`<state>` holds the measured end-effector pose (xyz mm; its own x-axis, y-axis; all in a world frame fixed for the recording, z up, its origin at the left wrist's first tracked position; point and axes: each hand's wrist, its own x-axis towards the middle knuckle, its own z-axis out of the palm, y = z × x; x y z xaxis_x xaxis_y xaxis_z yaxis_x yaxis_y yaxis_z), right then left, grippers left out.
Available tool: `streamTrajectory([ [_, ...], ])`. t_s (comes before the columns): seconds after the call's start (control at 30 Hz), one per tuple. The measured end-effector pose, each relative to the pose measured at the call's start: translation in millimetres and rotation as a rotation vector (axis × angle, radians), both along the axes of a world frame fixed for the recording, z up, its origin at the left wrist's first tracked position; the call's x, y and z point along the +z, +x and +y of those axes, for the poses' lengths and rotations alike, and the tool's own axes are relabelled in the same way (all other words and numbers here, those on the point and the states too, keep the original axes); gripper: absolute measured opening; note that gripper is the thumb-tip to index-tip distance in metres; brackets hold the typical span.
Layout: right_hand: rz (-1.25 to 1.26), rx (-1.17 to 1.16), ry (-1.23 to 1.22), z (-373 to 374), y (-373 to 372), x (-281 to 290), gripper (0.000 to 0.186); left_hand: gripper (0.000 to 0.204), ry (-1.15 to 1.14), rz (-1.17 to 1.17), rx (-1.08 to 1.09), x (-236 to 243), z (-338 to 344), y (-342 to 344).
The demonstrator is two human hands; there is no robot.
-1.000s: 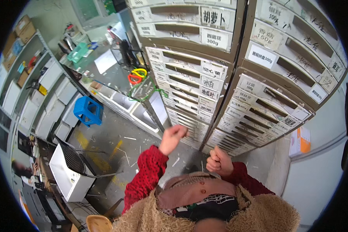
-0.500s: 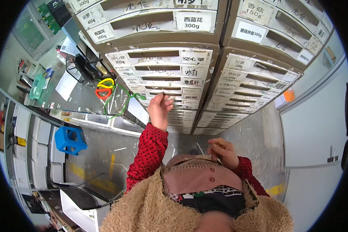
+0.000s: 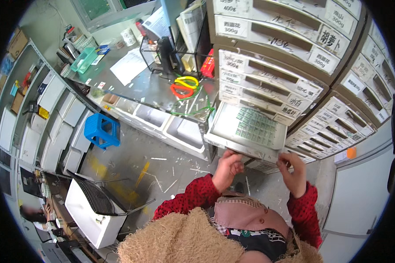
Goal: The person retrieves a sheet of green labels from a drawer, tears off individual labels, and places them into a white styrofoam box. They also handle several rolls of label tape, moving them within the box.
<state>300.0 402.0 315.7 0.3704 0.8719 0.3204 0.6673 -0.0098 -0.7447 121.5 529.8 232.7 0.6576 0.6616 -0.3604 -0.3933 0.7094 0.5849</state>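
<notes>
A white drawer stands pulled out of the cabinet in front of me. Inside it lie sheets of small pale green labels. My left hand is at the drawer's front, its fingers curled at the dark grip slot under the lip. Near the drawer's right front corner is my right hand, thumb and fingers bent together. Whether anything is between those fingers I cannot make out.
Stacked drawer cabinets with paper tags rise ahead and to the right. On the left, a desk carries yellow-handled scissors, red-handled scissors and a black rack. A blue stool and a chair stand on the littered floor.
The drawer has come out of the cabinet, showing the label sheets. My left hand has moved down to its front and my right hand up beside it. The view has turned left.
</notes>
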Motion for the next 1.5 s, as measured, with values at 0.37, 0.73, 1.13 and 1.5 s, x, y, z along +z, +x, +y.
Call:
streamTrajectory([
  [0.37,-0.652,0.283,-0.216,68,7,-32,0.061,0.032,0.124,0.179,-0.246,13,-19,-58],
  [0.73,-0.706,0.344,-0.159,62,-2,-46,0.023,0.046,1.537,0.649,-0.007,62,39,-58],
  [1.13,-0.900,0.305,-0.018,32,-6,-16,0.014,0.063,1.999,0.650,-0.243,68,63,-9],
  [1.5,-0.792,0.189,0.072,2,-21,9,0.025,0.050,2.080,0.720,-0.265,58,76,-9],
])
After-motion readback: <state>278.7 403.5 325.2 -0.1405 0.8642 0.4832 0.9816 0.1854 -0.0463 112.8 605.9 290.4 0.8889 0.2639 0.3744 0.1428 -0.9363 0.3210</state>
